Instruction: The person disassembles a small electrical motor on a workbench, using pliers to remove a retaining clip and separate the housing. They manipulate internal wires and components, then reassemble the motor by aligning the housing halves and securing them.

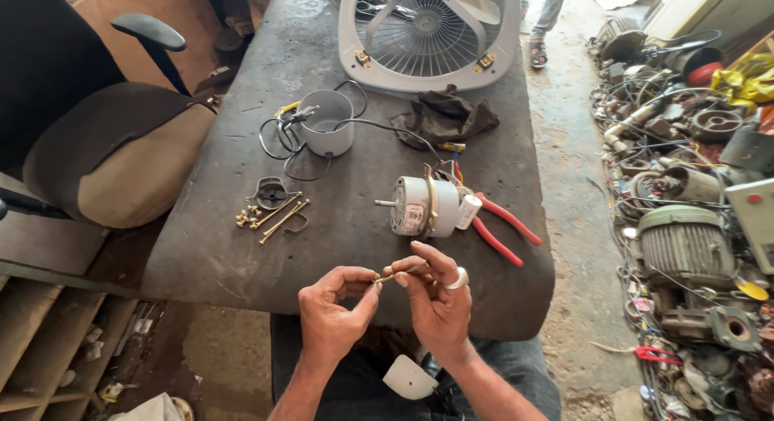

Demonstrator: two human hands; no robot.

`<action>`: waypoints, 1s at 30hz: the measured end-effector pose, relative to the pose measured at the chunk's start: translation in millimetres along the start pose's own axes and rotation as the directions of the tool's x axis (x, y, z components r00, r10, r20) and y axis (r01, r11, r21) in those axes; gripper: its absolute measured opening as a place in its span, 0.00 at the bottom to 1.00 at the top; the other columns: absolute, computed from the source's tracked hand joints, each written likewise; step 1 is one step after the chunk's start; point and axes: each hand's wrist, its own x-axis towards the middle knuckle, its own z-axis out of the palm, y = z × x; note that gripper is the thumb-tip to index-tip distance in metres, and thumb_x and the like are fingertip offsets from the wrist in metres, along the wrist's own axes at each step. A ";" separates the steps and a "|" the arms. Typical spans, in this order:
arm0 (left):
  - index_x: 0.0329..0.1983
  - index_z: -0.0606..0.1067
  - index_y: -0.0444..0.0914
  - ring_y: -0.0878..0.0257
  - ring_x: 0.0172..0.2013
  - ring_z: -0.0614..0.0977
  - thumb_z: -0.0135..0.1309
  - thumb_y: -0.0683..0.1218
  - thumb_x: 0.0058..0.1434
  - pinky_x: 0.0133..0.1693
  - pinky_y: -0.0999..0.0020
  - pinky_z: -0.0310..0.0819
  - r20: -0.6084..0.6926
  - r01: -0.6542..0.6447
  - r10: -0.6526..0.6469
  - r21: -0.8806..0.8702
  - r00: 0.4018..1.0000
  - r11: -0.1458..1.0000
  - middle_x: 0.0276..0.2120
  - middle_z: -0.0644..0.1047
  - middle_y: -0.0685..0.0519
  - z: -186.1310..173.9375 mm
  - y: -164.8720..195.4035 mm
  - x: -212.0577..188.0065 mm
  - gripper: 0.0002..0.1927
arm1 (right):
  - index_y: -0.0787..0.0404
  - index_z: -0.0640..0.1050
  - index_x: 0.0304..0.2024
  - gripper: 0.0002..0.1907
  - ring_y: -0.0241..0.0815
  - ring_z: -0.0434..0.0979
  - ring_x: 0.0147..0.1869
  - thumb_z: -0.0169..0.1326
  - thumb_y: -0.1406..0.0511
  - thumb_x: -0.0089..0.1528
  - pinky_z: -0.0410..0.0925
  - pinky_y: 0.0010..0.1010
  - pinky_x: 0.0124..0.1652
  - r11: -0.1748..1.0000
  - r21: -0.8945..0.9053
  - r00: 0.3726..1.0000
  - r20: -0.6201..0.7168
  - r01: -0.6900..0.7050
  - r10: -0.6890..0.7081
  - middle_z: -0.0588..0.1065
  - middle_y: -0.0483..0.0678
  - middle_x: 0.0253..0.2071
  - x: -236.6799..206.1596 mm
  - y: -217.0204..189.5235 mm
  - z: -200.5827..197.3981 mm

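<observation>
Your hands pinch a brass-coloured metal bolt [401, 273]. Motor [423, 206]: dull grey metal. Pliers [504, 228]: glossy red plastic grips. Table [242, 252]: rough, matt.

One view only: the camera sits on your head and looks steeply down and forward over your lap. Your left hand [332, 312] and right hand [435, 296] fill the lower centre, close to the lens. Beyond your hands the dark worktable [242, 252] runs away from you to the top edge. Right of your right hand the frame takes in floor scrap; left of your left hand, a chair [105, 147].
</observation>
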 end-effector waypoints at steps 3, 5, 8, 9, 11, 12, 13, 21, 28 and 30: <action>0.35 0.82 0.32 0.67 0.29 0.88 0.65 0.37 0.52 0.33 0.74 0.82 0.003 0.047 -0.047 0.014 0.999 0.999 0.27 0.86 0.50 6.0 2.7 -4.6 0.07 | 0.64 0.68 0.63 0.21 0.40 0.83 0.50 0.54 0.76 0.67 0.77 0.29 0.48 0.999 -0.033 0.999 -0.017 0.036 -0.037 0.79 0.53 0.46 -3.7 -1.5 -2.8; 0.35 0.82 0.32 0.68 0.30 0.88 0.65 0.37 0.52 0.34 0.74 0.82 -0.003 -0.010 0.010 0.059 1.000 0.998 0.28 0.86 0.50 8.4 3.7 -7.5 0.07 | 0.64 0.69 0.62 0.21 0.40 0.83 0.50 0.54 0.76 0.67 0.78 0.29 0.48 0.997 -0.054 0.998 -0.026 0.051 -0.052 0.80 0.53 0.46 -6.8 -3.1 -4.2; 0.36 0.82 0.31 0.68 0.31 0.88 0.64 0.36 0.53 0.34 0.75 0.82 -0.002 -0.002 0.002 -0.026 1.000 1.000 0.29 0.86 0.50 13.1 3.8 -10.4 0.07 | 0.64 0.69 0.62 0.22 0.40 0.83 0.50 0.55 0.76 0.66 0.78 0.29 0.48 0.999 -0.043 0.999 -0.045 0.026 -0.028 0.80 0.53 0.45 -9.6 -5.7 -6.9; 0.36 0.82 0.31 0.68 0.31 0.88 0.64 0.36 0.53 0.34 0.75 0.82 -0.001 0.018 -0.018 -0.080 1.000 0.997 0.30 0.86 0.50 14.5 3.7 -11.8 0.07 | 0.64 0.69 0.62 0.23 0.40 0.83 0.49 0.55 0.76 0.65 0.77 0.29 0.47 1.000 -0.007 0.998 -0.062 -0.018 0.017 0.80 0.53 0.44 -9.6 -6.5 -8.0; 0.37 0.82 0.31 0.68 0.29 0.87 0.64 0.36 0.53 0.31 0.76 0.81 0.003 0.096 -0.097 -0.124 0.995 0.988 0.28 0.86 0.50 16.3 3.5 -14.1 0.08 | 0.65 0.70 0.62 0.22 0.40 0.83 0.49 0.55 0.76 0.65 0.78 0.30 0.48 0.991 0.098 0.993 -0.075 -0.086 0.094 0.80 0.53 0.44 -7.2 -6.9 -9.9; 0.37 0.82 0.31 0.68 0.29 0.86 0.65 0.36 0.53 0.29 0.76 0.80 0.007 0.134 -0.135 -0.146 0.991 0.980 0.27 0.86 0.49 17.0 3.3 -14.8 0.08 | 0.66 0.71 0.61 0.21 0.41 0.83 0.50 0.55 0.77 0.65 0.78 0.31 0.49 0.980 0.164 0.990 -0.069 -0.112 0.124 0.80 0.53 0.45 -5.1 -6.8 -11.1; 0.37 0.82 0.31 0.68 0.29 0.86 0.65 0.36 0.53 0.29 0.76 0.80 0.005 0.141 -0.142 -0.149 0.990 0.979 0.27 0.86 0.49 17.4 3.2 -15.6 0.08 | 0.68 0.72 0.59 0.20 0.42 0.83 0.51 0.54 0.77 0.65 0.78 0.33 0.50 0.963 0.230 0.986 -0.062 -0.138 0.156 0.80 0.54 0.45 -3.4 -7.1 -12.2; 0.37 0.81 0.30 0.68 0.31 0.87 0.64 0.35 0.53 0.31 0.77 0.81 0.003 0.073 -0.074 -0.199 0.997 0.977 0.29 0.86 0.50 22.8 0.6 -21.4 0.08 | 0.67 0.77 0.55 0.17 0.36 0.81 0.45 0.57 0.74 0.63 0.76 0.27 0.47 0.946 0.189 0.959 -0.058 -0.262 0.277 0.82 0.51 0.43 0.5 -19.1 -13.6; 0.34 0.82 0.31 0.70 0.29 0.86 0.65 0.36 0.52 0.33 0.76 0.81 -0.050 0.043 -0.052 -0.162 0.997 0.986 0.28 0.86 0.51 11.9 0.1 -24.2 0.06 | 0.73 0.79 0.46 0.11 0.38 0.82 0.42 0.59 0.76 0.61 0.75 0.29 0.45 0.955 0.099 0.952 -0.095 -0.281 0.290 0.82 0.55 0.40 6.8 -21.8 5.3; 0.33 0.82 0.32 0.70 0.27 0.85 0.66 0.36 0.51 0.30 0.75 0.79 -0.068 0.097 -0.111 -0.173 0.992 0.980 0.25 0.85 0.51 7.0 1.6 -23.4 0.06 | 0.71 0.79 0.46 0.10 0.37 0.84 0.44 0.57 0.74 0.61 0.77 0.28 0.46 0.946 0.115 0.950 -0.031 -0.304 0.309 0.83 0.53 0.40 7.9 -20.0 10.6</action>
